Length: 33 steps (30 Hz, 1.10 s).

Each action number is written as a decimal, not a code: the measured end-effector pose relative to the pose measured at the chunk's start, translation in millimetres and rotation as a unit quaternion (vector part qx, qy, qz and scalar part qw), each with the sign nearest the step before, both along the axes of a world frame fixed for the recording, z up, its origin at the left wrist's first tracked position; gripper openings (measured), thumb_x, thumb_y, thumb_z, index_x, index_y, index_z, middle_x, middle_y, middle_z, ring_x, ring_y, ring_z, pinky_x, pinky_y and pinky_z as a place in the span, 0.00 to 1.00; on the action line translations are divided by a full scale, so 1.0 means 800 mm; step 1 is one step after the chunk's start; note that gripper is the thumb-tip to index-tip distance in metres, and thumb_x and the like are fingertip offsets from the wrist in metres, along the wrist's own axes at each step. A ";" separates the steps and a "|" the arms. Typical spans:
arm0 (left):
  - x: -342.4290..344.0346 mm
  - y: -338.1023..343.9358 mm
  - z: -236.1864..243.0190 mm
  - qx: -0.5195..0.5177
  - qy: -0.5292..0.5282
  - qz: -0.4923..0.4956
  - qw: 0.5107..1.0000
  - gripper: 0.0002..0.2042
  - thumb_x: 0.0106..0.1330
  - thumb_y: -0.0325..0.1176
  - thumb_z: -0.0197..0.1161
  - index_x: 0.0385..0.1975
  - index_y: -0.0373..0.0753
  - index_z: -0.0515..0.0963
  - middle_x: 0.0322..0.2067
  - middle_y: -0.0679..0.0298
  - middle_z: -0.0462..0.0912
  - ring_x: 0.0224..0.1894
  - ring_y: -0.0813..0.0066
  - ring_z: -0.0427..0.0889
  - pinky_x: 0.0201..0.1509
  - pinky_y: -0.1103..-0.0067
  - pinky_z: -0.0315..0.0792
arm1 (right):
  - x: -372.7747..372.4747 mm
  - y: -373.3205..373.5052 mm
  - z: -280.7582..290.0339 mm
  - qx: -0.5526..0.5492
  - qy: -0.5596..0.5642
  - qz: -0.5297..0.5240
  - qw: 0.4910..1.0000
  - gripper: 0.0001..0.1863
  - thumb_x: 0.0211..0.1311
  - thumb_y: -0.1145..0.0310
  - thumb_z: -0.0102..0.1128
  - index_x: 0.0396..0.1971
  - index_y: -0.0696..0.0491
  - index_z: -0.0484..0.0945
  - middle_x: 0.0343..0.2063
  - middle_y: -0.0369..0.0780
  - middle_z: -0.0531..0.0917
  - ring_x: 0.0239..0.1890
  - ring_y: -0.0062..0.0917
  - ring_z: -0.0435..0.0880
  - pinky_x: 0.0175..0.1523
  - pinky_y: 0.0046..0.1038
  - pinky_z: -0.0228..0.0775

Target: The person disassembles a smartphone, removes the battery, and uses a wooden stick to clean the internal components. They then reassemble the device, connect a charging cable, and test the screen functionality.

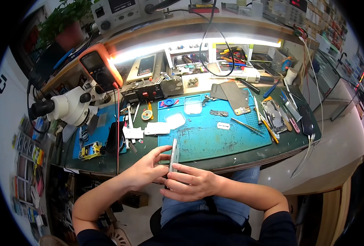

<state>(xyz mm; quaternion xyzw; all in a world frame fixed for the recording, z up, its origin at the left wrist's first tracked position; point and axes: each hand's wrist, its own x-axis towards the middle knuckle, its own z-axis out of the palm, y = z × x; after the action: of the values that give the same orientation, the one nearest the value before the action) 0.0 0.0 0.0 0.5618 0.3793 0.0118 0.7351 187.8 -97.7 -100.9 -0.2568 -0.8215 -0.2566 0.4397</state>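
A slim smartphone (174, 153) stands on edge over the near rim of the bench, seen from its side. My left hand (148, 166) grips its left face with the fingers curled around it. From the right, my right hand (190, 184) holds its lower end, thumb against the edge. Both hands hover just in front of the blue work mat (206, 137).
A white microscope (69, 105) stands at the left, an orange multimeter (100, 67) behind it. Tweezers (247, 126), screwdrivers, small clear trays (193, 106) and phone parts lie on the mat. Power supplies sit on the lit shelf at the back. A white cable hangs off the right edge.
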 end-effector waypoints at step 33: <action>0.068 0.070 -0.035 0.157 0.040 -0.010 0.987 0.18 0.81 0.46 0.52 0.50 0.40 0.84 0.52 0.63 0.81 0.62 0.71 0.75 0.58 0.65 0.78 | 0.020 -0.003 -0.002 0.003 0.038 -0.015 0.999 0.20 0.65 0.66 0.67 0.57 0.44 0.79 0.52 0.35 0.76 0.62 0.26 0.77 0.70 0.36 0.76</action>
<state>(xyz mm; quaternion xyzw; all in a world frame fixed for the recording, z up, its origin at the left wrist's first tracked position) 54.5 55.7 -28.2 0.6741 0.3961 0.0417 0.6220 204.1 -99.9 -102.8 -0.2779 -0.7993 -0.2554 0.4675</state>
